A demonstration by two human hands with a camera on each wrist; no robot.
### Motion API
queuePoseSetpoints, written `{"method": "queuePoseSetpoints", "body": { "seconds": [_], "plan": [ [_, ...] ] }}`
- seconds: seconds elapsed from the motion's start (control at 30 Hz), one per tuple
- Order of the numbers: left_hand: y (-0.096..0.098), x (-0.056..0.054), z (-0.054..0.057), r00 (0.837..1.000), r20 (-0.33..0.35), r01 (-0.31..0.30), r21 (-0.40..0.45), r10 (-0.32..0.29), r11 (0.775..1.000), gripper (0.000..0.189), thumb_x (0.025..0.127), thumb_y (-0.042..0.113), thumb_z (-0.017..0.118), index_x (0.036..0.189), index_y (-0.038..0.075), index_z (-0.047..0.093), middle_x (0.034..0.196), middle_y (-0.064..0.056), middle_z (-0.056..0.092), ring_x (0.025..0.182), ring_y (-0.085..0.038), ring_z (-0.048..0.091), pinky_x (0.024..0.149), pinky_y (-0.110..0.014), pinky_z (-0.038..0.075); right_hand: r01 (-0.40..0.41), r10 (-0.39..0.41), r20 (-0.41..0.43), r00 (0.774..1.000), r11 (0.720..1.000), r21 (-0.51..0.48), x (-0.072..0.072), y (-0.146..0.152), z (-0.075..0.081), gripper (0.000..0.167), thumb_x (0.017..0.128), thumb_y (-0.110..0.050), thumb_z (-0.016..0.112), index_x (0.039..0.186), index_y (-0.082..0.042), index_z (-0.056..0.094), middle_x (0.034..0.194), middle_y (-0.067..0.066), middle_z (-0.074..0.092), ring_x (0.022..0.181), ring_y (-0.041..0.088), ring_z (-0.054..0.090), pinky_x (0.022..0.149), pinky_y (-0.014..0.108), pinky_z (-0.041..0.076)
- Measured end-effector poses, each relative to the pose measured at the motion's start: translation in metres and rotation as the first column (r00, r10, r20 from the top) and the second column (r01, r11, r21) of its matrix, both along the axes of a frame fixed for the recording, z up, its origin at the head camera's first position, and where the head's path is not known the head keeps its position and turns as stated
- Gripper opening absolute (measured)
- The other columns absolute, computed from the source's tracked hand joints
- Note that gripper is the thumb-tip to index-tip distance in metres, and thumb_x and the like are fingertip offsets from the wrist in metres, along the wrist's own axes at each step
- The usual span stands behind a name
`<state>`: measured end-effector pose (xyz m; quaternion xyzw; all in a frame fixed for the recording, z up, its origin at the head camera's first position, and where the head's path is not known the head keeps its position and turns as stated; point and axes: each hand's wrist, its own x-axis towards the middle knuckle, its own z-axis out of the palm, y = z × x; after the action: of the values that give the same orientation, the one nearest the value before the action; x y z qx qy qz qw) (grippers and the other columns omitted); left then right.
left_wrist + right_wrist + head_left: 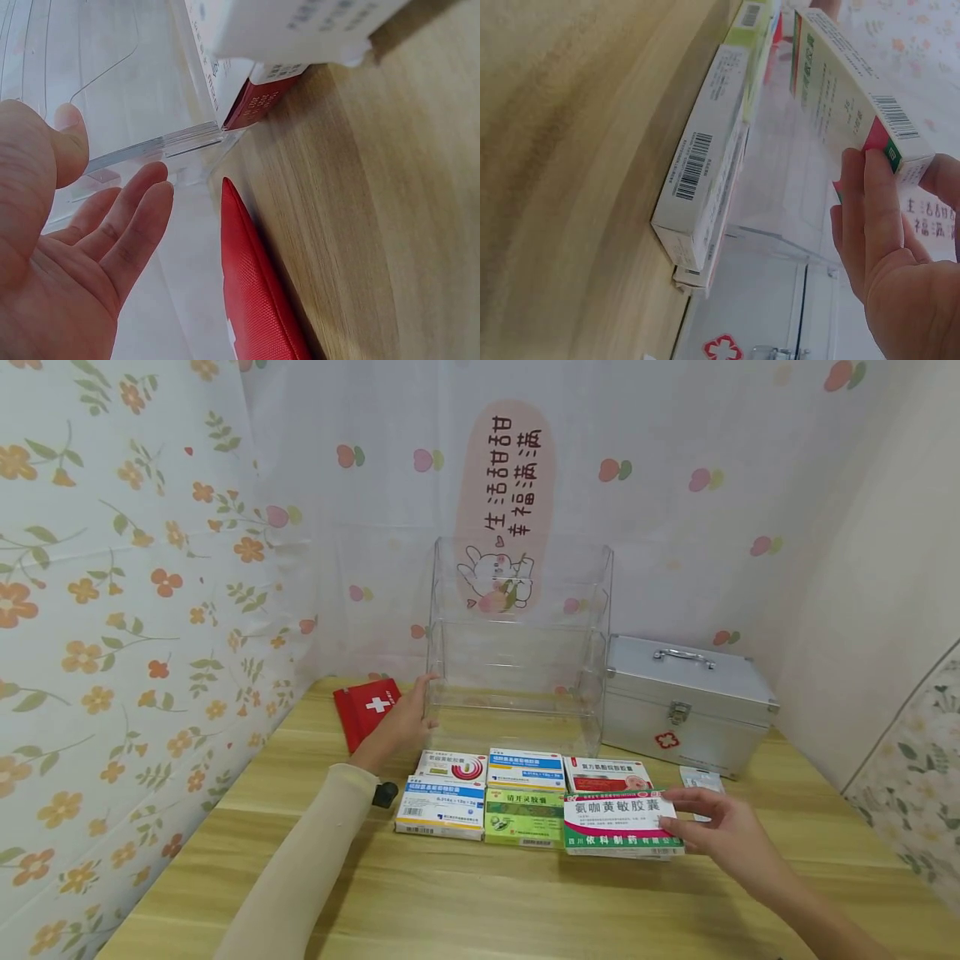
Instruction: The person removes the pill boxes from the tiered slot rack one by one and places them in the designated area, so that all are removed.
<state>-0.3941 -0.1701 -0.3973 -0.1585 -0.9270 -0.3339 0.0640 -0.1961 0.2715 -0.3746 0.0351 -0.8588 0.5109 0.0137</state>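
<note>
My right hand (720, 833) pinches one end of a green, white and pink medicine box (618, 823), thumb on one side and fingers on the other. The right wrist view shows this box (855, 97) raised above the boxes on the table. Over on the left, my left hand (399, 724) holds the left side of a clear plastic tiered rack (519, 703); in the left wrist view its thumb and fingers (142, 225) lie about the side panel. Between me and the rack lie a yellow-green box (525, 817), blue-and-white boxes (441, 808) and a red-and-white box (609, 772).
A red first-aid pouch (356, 713) with a white cross lies beside my left hand. To the rack's right stands a silver metal case (690, 710) with a handle and red emblem. A small white packet (703, 779) lies before it. Patterned curtains surround the wooden table (525, 902).
</note>
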Motion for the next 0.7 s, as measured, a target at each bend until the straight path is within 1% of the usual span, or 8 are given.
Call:
{"method": "queuePoseSetpoints", "body": {
  "seconds": [0.13, 0.3, 0.47, 0.53, 0.7],
  "plan": [
    [0.001, 0.000, 0.000, 1.000, -0.002, -0.006, 0.008, 0.006, 1.000, 0.086, 0.090, 0.007, 0.071, 0.154, 0.026, 0.016, 0.138, -0.017, 0.048, 0.127, -0.036, 0.049, 0.097, -0.055, 0.048, 0.006, -0.007, 0.046, 0.999, 1.000, 0.019, 0.006, 0.002, -0.003, 0.054, 0.087, -0.019, 0.077, 0.129, 0.007, 0.057, 0.125, 0.027, 0.061, 0.084, 0.016, 0.070, 0.068, 0.034, 0.060],
    [0.001, 0.000, -0.003, 1.000, 0.010, -0.011, 0.010, 0.011, 1.000, 0.088, 0.090, 0.009, 0.072, 0.154, 0.027, 0.014, 0.139, -0.017, 0.048, 0.127, -0.036, 0.049, 0.095, -0.055, 0.049, -0.022, 0.024, 0.085, 0.996, 1.000, -0.019, 0.012, 0.006, -0.010, 0.049, 0.088, -0.014, 0.075, 0.128, 0.008, 0.057, 0.123, 0.026, 0.062, 0.085, 0.017, 0.070, 0.067, 0.036, 0.060],
    [0.001, -0.001, -0.004, 1.000, -0.009, -0.001, 0.009, 0.001, 1.000, 0.089, 0.088, 0.007, 0.073, 0.154, 0.027, 0.015, 0.139, -0.017, 0.048, 0.129, -0.036, 0.048, 0.095, -0.056, 0.049, -0.035, 0.035, 0.124, 0.992, 0.999, -0.002, 0.016, 0.011, -0.015, 0.049, 0.088, -0.016, 0.075, 0.127, 0.007, 0.057, 0.123, 0.024, 0.062, 0.085, 0.017, 0.068, 0.068, 0.036, 0.059],
    [0.001, -0.001, -0.003, 1.000, -0.011, 0.005, 0.005, -0.005, 1.000, 0.089, 0.089, 0.007, 0.072, 0.154, 0.026, 0.015, 0.133, -0.017, 0.051, 0.124, -0.035, 0.051, 0.095, -0.055, 0.050, -0.053, 0.052, 0.143, 0.988, 0.999, 0.005, 0.017, 0.013, -0.016, 0.049, 0.089, -0.017, 0.074, 0.128, 0.007, 0.056, 0.122, 0.022, 0.063, 0.085, 0.017, 0.068, 0.068, 0.036, 0.059],
    [0.000, -0.001, -0.002, 1.000, -0.019, 0.003, -0.006, -0.003, 1.000, 0.088, 0.089, 0.006, 0.072, 0.154, 0.025, 0.015, 0.119, -0.015, 0.055, 0.111, -0.032, 0.055, 0.093, -0.051, 0.052, -0.102, 0.103, 0.178, 0.979, 0.995, -0.018, 0.018, 0.016, -0.020, 0.049, 0.090, -0.017, 0.073, 0.128, 0.009, 0.055, 0.123, 0.023, 0.061, 0.086, 0.020, 0.068, 0.069, 0.037, 0.059]
  ]
}}
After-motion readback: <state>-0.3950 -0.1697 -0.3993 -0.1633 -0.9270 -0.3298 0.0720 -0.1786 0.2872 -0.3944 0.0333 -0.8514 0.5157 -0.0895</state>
